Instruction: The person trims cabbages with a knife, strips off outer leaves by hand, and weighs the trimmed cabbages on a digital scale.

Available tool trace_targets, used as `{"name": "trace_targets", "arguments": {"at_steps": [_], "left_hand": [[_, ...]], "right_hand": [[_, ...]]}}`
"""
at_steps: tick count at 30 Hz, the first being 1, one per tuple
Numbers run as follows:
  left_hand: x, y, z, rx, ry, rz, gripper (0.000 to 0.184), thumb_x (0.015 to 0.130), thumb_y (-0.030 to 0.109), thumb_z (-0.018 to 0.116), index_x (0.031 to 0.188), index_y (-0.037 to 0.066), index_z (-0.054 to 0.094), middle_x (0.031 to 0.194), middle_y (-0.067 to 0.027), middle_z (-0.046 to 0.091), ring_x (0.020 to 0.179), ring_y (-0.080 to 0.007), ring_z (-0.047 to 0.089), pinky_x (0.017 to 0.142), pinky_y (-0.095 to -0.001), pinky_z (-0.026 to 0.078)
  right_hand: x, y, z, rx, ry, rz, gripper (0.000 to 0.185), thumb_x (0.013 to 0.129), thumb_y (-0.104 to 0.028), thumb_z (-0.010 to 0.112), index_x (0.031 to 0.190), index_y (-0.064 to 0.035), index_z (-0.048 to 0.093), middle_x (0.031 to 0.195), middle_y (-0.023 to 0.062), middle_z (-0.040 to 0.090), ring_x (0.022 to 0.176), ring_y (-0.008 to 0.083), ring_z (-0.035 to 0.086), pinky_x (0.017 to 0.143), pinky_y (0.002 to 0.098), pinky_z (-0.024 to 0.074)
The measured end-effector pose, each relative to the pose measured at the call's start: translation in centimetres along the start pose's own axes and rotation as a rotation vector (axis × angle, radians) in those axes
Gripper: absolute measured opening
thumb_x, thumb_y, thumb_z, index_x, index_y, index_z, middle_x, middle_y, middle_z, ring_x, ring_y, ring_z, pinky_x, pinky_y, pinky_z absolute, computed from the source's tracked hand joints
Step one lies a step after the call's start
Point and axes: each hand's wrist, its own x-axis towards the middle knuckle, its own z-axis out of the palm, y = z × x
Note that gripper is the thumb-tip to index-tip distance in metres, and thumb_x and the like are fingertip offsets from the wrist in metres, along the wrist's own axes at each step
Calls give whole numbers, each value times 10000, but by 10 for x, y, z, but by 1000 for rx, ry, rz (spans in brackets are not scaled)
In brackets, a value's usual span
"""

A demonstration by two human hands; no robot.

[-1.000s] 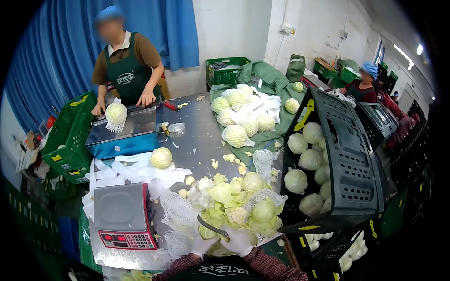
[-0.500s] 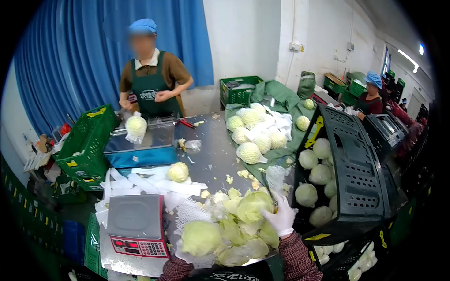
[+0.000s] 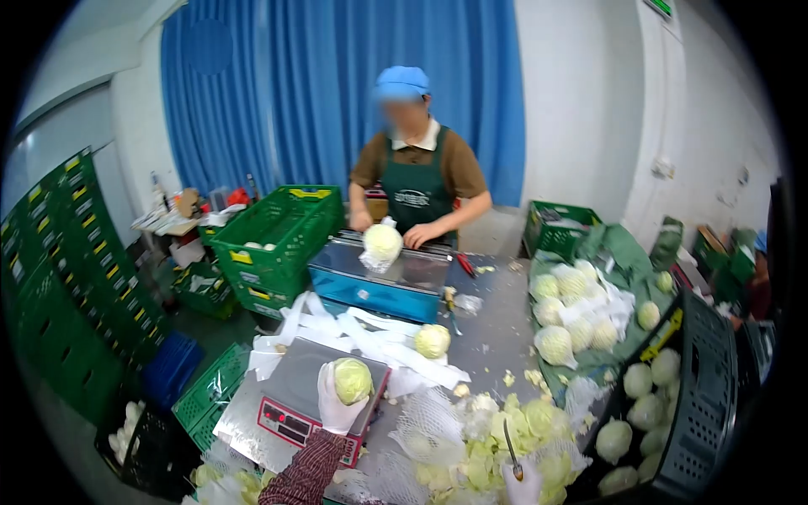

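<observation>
My left hand (image 3: pixel 335 406), in a white glove, grips a pale green cabbage (image 3: pixel 353 381) over the plate of the weighing scale (image 3: pixel 296 379). Whether the cabbage rests on the plate I cannot tell. At the bottom edge my gloved right hand (image 3: pixel 523 486) is closed around a knife with a thin curved blade (image 3: pixel 508 439) pointing up. Loose cabbage leaves (image 3: pixel 539 421) lie in a heap around that hand. White foam netting (image 3: pixel 427 425) is between the scale and the leaves.
Across the table a co-worker (image 3: pixel 417 168) stands behind a wrapping machine (image 3: pixel 379 286) with a wrapped cabbage (image 3: pixel 383 244) on it. Netted cabbages (image 3: pixel 581 307) lie on green cloth at right, near a dark crate (image 3: pixel 715 396) of cabbages. Green crates (image 3: pixel 273 240) stand left.
My view has swung left. My left hand has brought a cabbage from the front of the table up over the scale. My right hand has moved back from the leaf heap's cabbage towards the bottom edge.
</observation>
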Motion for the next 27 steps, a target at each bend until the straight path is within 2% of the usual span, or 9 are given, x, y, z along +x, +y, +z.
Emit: {"name": "trace_targets", "arguments": {"at_steps": [4,5,12,14,15,18,19,24,27], "left_hand": [[-1,-58,4,331,31,143,964,574,176,833,1372,12,318,1320,-222,421,1276,-407,373,1046,-482,328],[-3,-63,4,337,43,127,964,574,176,833,1372,12,318,1320,-222,421,1276,-407,373,1046,-482,328],[-14,-46,-13,405,-150,-49,1089,574,427,829,1404,11,260,1419,-178,353,1377,-361,246,1081,-575,209],[-21,-37,-19,382,-95,-102,1139,574,472,827,1419,4,222,1446,-192,313,1383,-374,226,1091,-584,178],[-29,-40,-18,359,-15,-100,1205,559,500,832,1432,-10,175,1462,-214,270,1380,-392,216,1097,-583,151],[-42,-40,-22,249,145,-264,1290,496,429,885,1437,-33,134,1445,-273,235,1362,-429,205,1103,-550,175],[-46,-41,-24,296,78,-296,1308,481,437,887,1433,-46,131,1432,-298,227,1355,-442,196,1107,-529,180],[-60,-38,-27,306,21,-320,1293,494,447,878,1432,-45,137,1432,-283,242,1347,-433,211,1103,-541,176],[-62,-40,-23,320,3,-273,1262,527,505,844,1426,-46,151,1441,-246,264,1354,-421,211,1100,-552,169]], "right_hand": [[-11,-17,-12,79,-78,157,256,904,-189,593,1063,8,631,831,119,632,698,195,574,672,321,485],[-9,-15,-12,58,-75,179,295,854,-141,665,1102,13,624,827,99,625,724,155,555,716,298,474],[6,-23,-3,14,-140,154,218,856,-157,656,986,17,631,741,103,610,677,174,554,665,325,473],[7,-7,9,-147,-9,-206,198,848,-160,664,915,21,623,714,124,600,637,201,547,630,343,470],[8,-6,11,-128,7,-240,200,844,-164,669,903,22,626,701,138,594,616,221,543,617,353,472],[7,-10,9,-179,-23,-256,201,842,-162,674,913,21,631,702,141,596,616,228,545,617,355,473],[8,-9,8,-184,-35,-265,201,842,-162,674,913,21,631,702,141,596,616,228,545,617,355,473],[8,-36,0,-75,-127,-40,198,851,-155,664,956,10,631,751,136,616,660,233,558,650,354,474],[11,-25,3,-131,-151,-51,202,858,-150,655,982,8,630,780,140,628,690,236,573,668,352,476]]}}
